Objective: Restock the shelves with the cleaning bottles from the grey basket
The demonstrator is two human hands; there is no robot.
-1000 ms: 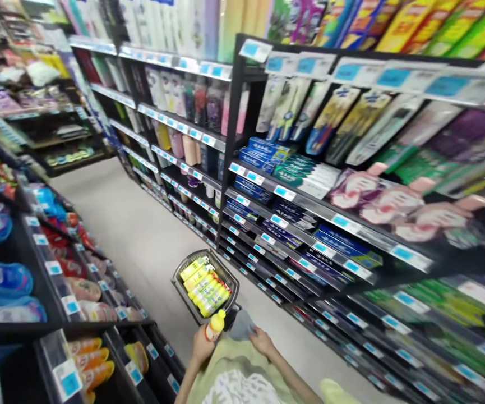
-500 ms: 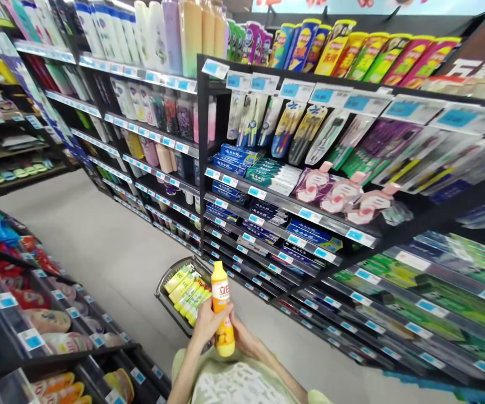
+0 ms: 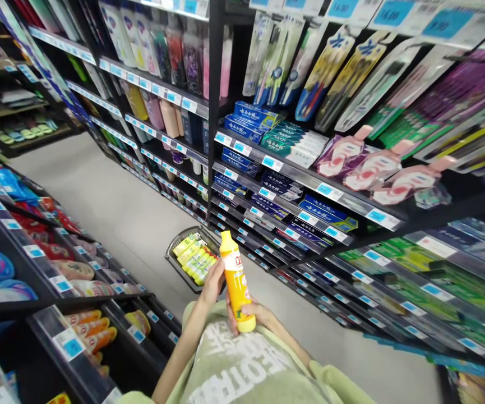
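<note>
Tilted further down and closer to the shelving than half a second ago, so top rows gone from view; yellow bottle leaning slightly left now, raised a little off the chest. Black shelving on right, stacked with shampoo bottles, hanging toothbrush packs, blue toothpaste boxes and blue price tags along every edge. Lower black shelf unit on left, with slippers and packets. Grey floor aisle between. Black basket on floor just ahead, packed with yellow-green bottles, partly hidden behind left hand. Pale green printed shirt at bottom. Yellow bottle held in front of chest, cap up, near basket. Left hand wrapped on bottle's upper body from the left. Right hand clamped on bottle's base, fingers curled round bottom edge.
</note>
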